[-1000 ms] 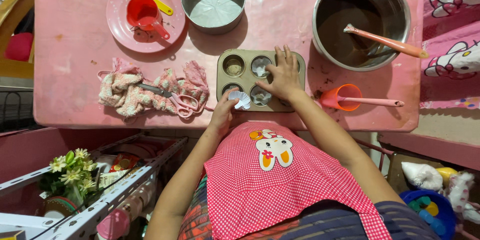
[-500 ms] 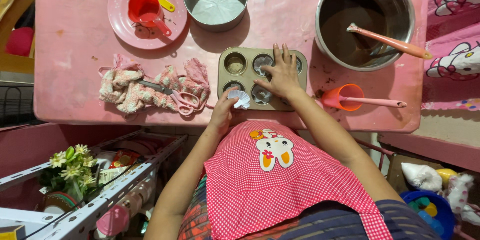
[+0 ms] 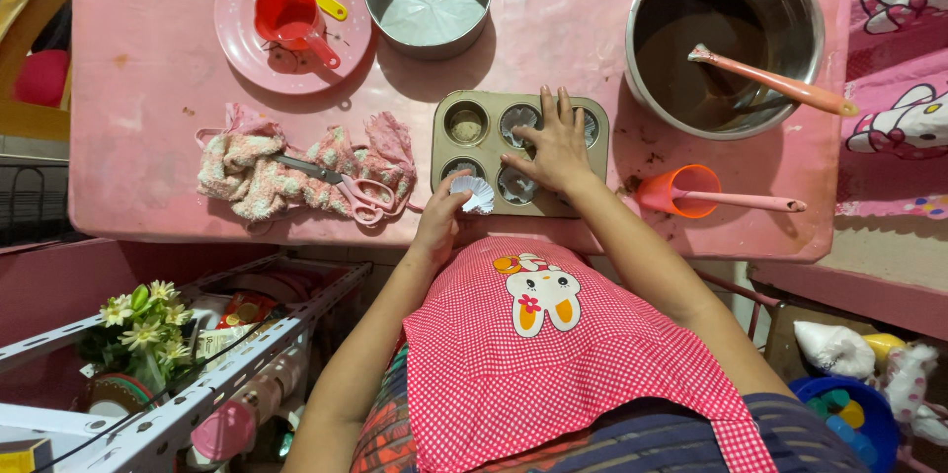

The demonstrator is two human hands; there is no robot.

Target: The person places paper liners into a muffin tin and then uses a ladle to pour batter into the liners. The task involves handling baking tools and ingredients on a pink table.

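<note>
We have our left hand (image 3: 441, 221) low in the middle of the frame, fingers pinched on a white paper liner (image 3: 474, 194) that hangs over the near left cup of the muffin tin (image 3: 464, 121). Our right hand (image 3: 553, 142) lies flat and spread on the tin at the centre of the frame, fingers across the middle cups, holding nothing. Some cups already look lined; the upper left one appears bare.

To seat the liner well, we judge it best to keep the right hand pressing the tin so it cannot slide on the pink table (image 3: 148, 88), lower the liner straight into its cup, and press its base flat so the pleats stand evenly against the wall.

At upper right sits a big bowl (image 3: 810, 9) of dark batter with a pink spatula (image 3: 780, 86); an orange scoop (image 3: 691, 192) lies just right of the tin. To the left, scissors (image 3: 346, 187) rest on a cloth (image 3: 247, 172); the upper left holds a plate (image 3: 237, 39) of measuring cups.
</note>
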